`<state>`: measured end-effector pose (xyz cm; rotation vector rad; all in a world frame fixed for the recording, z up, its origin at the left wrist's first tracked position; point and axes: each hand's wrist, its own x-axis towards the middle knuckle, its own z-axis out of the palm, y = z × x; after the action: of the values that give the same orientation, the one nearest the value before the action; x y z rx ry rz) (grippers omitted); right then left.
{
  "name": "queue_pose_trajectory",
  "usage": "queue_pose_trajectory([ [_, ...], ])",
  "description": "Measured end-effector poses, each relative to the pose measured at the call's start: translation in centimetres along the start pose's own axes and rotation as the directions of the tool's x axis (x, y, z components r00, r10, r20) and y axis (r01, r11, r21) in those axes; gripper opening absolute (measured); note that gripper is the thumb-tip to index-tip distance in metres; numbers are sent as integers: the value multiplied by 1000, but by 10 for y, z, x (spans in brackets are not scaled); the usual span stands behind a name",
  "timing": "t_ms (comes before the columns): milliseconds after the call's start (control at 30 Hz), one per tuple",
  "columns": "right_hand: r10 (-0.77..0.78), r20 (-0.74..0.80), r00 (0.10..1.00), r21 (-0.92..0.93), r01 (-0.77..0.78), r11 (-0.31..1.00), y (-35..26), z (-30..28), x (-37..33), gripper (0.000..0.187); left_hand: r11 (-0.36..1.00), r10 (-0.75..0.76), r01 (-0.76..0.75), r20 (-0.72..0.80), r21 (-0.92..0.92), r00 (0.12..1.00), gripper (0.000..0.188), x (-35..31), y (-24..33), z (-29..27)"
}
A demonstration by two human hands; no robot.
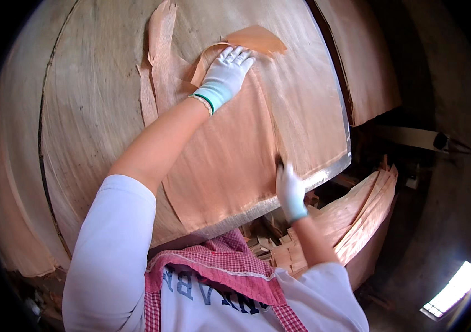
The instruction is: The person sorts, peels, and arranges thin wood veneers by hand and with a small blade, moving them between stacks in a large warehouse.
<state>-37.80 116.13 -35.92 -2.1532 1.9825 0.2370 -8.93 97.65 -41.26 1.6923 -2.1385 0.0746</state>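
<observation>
Reddish veneer lay atop paler wood, a worker's left hand spread flat over its far end, the blurred right hand, grip unclear, beside its edge; apparently mid-fitting, steady pressure seemed needed next.

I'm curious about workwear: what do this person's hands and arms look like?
The left hand wears a white fabric glove with a pale green, teal-edged cuff, beside a thin pale bracelet. The right hand, blurred, wears a similar glove. White fabric sleeves leave both forearms bare.

Reddish veneer sheets on a table — apparently metal-edged.
</observation>
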Motion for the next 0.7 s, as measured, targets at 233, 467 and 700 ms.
queue_pose_trajectory([
  [233, 388, 418, 821, -28, -415, 909, 94, 41, -214, 32, 1000, -9, 9, -54, 14, 999, 45, 0, -1, 11],
  [467, -65, -367, 928, 532, 267, 803, 0, -49, 77, 16, 996, -29, 51, -259, 79, 965, 26, -5, 1, -20],
  [700, -8, -321, 947, 530, 187, 827, -132, -81, 215, 48, 827, -489, 157, -555, -539, 673, 31, -26, -19, -130],
])
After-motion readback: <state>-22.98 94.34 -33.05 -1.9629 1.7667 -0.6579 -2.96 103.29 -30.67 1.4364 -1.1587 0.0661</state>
